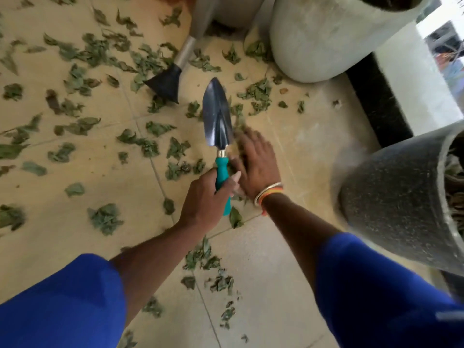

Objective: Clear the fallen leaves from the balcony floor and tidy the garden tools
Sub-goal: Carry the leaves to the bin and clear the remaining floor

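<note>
Inside speckled pot (391, 197), brown leafy debris (455, 197)

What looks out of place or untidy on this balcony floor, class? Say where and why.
Dry green leaves lie scattered all over the tiled floor. A black-headed tool with a silver shaft rests loose among them beside the pale planter, not put away. The left hand holds the trowel.

Left hand (203, 199) grips the trowel (217, 121); right hand (256, 164) spread palm-down (blurred), both arms extended.
</note>
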A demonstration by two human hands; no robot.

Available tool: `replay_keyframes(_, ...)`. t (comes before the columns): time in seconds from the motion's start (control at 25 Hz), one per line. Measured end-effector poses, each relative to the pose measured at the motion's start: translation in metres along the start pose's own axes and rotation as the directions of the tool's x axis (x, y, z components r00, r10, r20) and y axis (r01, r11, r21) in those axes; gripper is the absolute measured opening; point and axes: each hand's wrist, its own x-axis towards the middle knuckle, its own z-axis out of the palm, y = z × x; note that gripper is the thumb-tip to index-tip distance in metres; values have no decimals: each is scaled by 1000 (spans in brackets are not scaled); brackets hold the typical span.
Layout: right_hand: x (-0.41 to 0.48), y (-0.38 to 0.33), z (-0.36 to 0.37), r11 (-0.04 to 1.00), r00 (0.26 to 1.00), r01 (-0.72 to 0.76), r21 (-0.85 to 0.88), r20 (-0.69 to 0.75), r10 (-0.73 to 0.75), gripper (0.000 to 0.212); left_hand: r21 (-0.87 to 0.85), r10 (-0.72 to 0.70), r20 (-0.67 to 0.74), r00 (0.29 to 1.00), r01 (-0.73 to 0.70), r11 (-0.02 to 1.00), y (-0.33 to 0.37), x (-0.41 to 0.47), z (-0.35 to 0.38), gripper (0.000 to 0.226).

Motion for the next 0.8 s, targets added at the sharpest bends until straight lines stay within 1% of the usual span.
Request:
replay_keyframes(0.04, -1, 6, -1, 1000, 1000, 16, -26, -10, -16, 61, 2, 10, -7, 1000, -10, 1000, -2, 0, 2, 33)
replay_keyframes(0.08, 5, 17, -6, 999, 997, -49, -7, -53, 48, 61, -1, 25, 1, 1000, -25, 1000, -1, 0, 2, 35)
replay_keyframes(0.12, 15, 31, -13, 987, 979, -157, 33, -124, 160, 62, -5, 42, 21, 999, -42, 999, -1, 3, 3, 40)
replay_keyframes(0.2, 43, 71, -29, 924, 892, -372, 89, -240, 383, 66, -8, 72, 77, 994, -72, 997, 1, 18, 10, 44)
replay_keyframes(0.24, 61, 98, -37, 885, 841, -455, 97, -279, 463, 70, -7, 81, 106, 991, -80, 997, 3, 31, 20, 42)
replay_keyframes(0.28, 79, 124, -45, 853, 805, -515, 89, -292, 517, 75, -27, 89, 127, 988, -86, 996, 8, 43, 32, 40)
replay_keyframes(0.32, 98, 152, -50, 813, 772, -574, 95, -267, 576, 80, -62, 93, 138, 986, -85, 994, 14, 55, 45, 40)
replay_keyframes(0.36, 113, 171, -55, 772, 746, -628, 103, -206, 634, 84, -105, 109, 135, 985, -95, 990, 19, 66, 59, 42)
replay_keyframes(0.4, 125, 189, -56, 744, 735, -664, 67, -122, 667, 84, -128, 118, 116, 986, -103, 986, 24, 71, 70, 42)
replay_keyframes(0.44, 132, 198, -56, 747, 747, -665, -23, -60, 663, 77, -146, 127, 90, 988, -113, 983, 27, 74, 79, 38)
replay_keyframes(0.48, 138, 201, -54, 759, 763, -646, -78, -41, 645, 68, -157, 123, 57, 991, -113, 981, 29, 72, 87, 32)
replay_keyframes(0.52, 142, 194, -51, 789, 797, -604, -111, -55, 602, 64, -177, 113, 14, 993, -109, 978, 27, 65, 95, 28)
replay_keyframes(0.56, 142, 177, -46, 825, 831, -556, -104, -97, 548, 67, -202, 85, -34, 996, -90, 975, 22, 55, 103, 28)
replay_keyframes(0.64, 128, 127, -38, 900, 893, -436, -20, -129, 431, 74, -252, 20, -123, 992, -50, 966, 14, 39, 113, 37)
replay_keyframes(0.68, 119, 101, -31, 942, 936, -335, -2, -113, 332, 74, -257, -6, -158, 987, -35, 966, 12, 35, 115, 41)
replay_keyframes(0.72, 115, 83, -27, 978, 976, -209, -7, -65, 209, 73, -261, -21, -190, 982, -30, 965, 12, 36, 115, 40)
replay_keyframes(0.76, 118, 69, -29, 997, 997, -72, -27, -22, 71, 71, -274, -22, -205, 978, -36, 961, 16, 39, 113, 34)
replay_keyframes(0.8, 132, 62, -34, 997, 999, 34, -64, -5, -35, 70, -283, -22, -210, 978, -39, 958, 21, 44, 110, 28)
